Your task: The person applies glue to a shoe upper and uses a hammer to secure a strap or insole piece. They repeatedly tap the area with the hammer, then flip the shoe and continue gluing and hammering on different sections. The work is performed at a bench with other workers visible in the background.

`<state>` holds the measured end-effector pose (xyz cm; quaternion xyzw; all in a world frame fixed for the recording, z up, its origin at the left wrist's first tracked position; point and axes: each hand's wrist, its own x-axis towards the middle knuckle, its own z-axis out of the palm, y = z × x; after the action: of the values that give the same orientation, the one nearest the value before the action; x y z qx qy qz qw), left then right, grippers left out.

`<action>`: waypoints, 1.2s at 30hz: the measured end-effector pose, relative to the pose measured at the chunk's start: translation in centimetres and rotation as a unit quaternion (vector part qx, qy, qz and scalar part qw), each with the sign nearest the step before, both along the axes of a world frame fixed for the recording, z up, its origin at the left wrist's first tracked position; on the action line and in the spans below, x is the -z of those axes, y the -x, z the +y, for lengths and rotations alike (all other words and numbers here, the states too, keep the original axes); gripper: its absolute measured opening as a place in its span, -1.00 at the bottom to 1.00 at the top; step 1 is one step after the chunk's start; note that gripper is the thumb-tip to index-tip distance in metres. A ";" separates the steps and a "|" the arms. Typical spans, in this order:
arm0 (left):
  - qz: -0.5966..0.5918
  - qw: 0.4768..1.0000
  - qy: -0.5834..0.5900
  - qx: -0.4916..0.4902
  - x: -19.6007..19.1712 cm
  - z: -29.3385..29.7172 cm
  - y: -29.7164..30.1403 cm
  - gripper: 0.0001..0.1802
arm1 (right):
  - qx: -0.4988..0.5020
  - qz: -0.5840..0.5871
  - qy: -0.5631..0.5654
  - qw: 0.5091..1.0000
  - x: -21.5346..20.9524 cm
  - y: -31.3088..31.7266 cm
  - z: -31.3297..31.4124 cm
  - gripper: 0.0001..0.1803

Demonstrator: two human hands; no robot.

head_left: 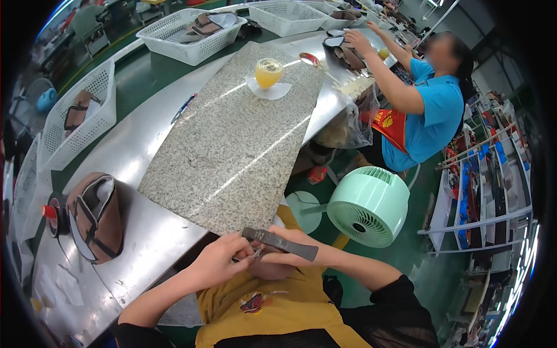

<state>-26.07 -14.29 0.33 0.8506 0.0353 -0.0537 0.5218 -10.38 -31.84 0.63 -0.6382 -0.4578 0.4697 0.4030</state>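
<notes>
L hand (223, 258) fingers pinched on small metal bit, R hand (284, 246) fingers clamped on flat dark strap (281, 242), speckled granite slab (232, 133) ahead

Grey strap (281, 243), speckled grey-beige stone slab (232, 145), mint fan (368, 206), brown shoe uppers (96, 216), white baskets (194, 35).

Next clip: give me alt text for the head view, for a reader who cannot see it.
Both hands, left hand and right hand, hold a dark grey strap close to the body at a steel workbench. On it lie a speckled stone slab and brown shoe uppers; a green fan stands at right.
</notes>
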 end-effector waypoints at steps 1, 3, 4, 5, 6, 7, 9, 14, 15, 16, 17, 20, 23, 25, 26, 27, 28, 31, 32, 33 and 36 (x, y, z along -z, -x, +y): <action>0.019 0.998 0.059 -0.008 -0.3 0.0 0.1 -0.87 | -0.016 0.013 0.002 1.000 0.3 0.2 -0.2 -0.65; 0.030 0.997 0.076 -0.002 -0.4 0.0 0.5 -0.86 | -0.010 0.017 0.006 1.000 1.0 0.6 -0.5 -0.64; 0.035 0.996 0.085 0.001 -0.2 0.0 0.6 -0.86 | -0.015 0.002 0.006 1.000 1.1 0.5 -0.5 -0.64; 0.044 0.995 0.094 0.001 0.0 0.1 1.0 -0.85 | -0.023 -0.008 0.006 1.000 1.1 0.4 -0.4 -0.63; 0.064 0.992 0.113 -0.004 0.6 0.4 1.2 -0.81 | -0.019 -0.015 0.024 0.999 0.3 0.3 -0.1 -0.64; 0.040 0.994 0.098 -0.003 1.3 0.6 1.3 -0.80 | -0.011 -0.033 0.014 0.999 0.2 0.1 -0.1 -0.63; -0.007 0.998 0.065 -0.002 2.0 1.0 1.3 -0.77 | 0.003 -0.068 -0.007 0.998 0.2 -0.4 0.1 -0.63; -0.002 0.994 0.030 -0.103 2.0 -0.6 -1.4 -0.77 | 0.057 -0.121 0.006 0.991 -0.7 -2.3 0.4 -0.64; -0.025 0.993 -0.016 -0.110 2.1 -0.7 -2.0 -0.78 | 0.065 -0.132 0.025 0.989 -1.1 -2.6 0.5 -0.65; -0.070 0.988 -0.046 -0.131 2.7 -0.8 -2.3 -0.82 | 0.073 -0.142 0.044 0.986 -1.4 -2.9 0.8 -0.66; -0.073 0.984 -0.073 -0.144 3.1 -1.1 -2.4 -0.82 | 0.072 -0.170 0.015 0.983 -1.4 -3.1 0.8 -0.68; -0.082 0.976 -0.118 -0.165 3.7 -1.3 -2.3 -0.84 | 0.076 -0.215 -0.051 0.972 -1.3 -3.6 0.8 -0.70; -0.094 0.970 -0.154 -0.163 3.5 -1.1 -2.2 -0.86 | 0.097 -0.177 -0.060 0.978 -1.2 -3.7 0.2 -0.71; -0.117 0.956 -0.215 -0.162 3.8 -1.3 -2.4 -0.87 | 0.117 -0.124 -0.019 0.985 -2.0 -3.0 -0.6 -0.70; -0.137 0.949 -0.244 -0.148 3.8 -1.6 -2.4 -0.87 | 0.112 -0.112 -0.009 0.987 -2.6 -2.5 -0.8 -0.81; -0.165 0.940 -0.267 -0.132 3.7 -1.6 -2.8 -0.86 | 0.112 -0.107 0.003 0.988 -3.5 -2.2 -0.7 -0.88; -0.189 0.929 -0.289 -0.133 3.8 -1.2 -2.4 -0.85 | 0.088 -0.113 0.009 0.990 -3.5 -2.0 -0.1 -0.88; -0.228 0.923 -0.280 -0.132 4.5 -0.7 -2.1 -0.82 | 0.061 -0.142 0.042 0.987 -3.2 -1.9 0.1 -0.84; -0.235 0.924 -0.272 -0.133 4.7 -0.6 -2.2 -0.81 | 0.052 -0.144 0.047 0.987 -3.3 -2.4 0.2 -0.78; -0.238 0.924 -0.271 -0.127 4.9 -0.6 -2.2 -0.79 | 0.044 -0.146 0.051 0.987 -3.3 -2.7 0.2 -0.72; -0.254 0.916 -0.292 -0.102 5.1 -0.5 -2.3 -0.72 | 0.025 -0.170 0.036 0.984 -3.4 -3.0 0.4 -0.72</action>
<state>-23.81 -14.79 -4.81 0.9421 0.0020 0.2299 0.2439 -7.39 -31.45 4.01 -0.7342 -0.4863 0.3600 0.3079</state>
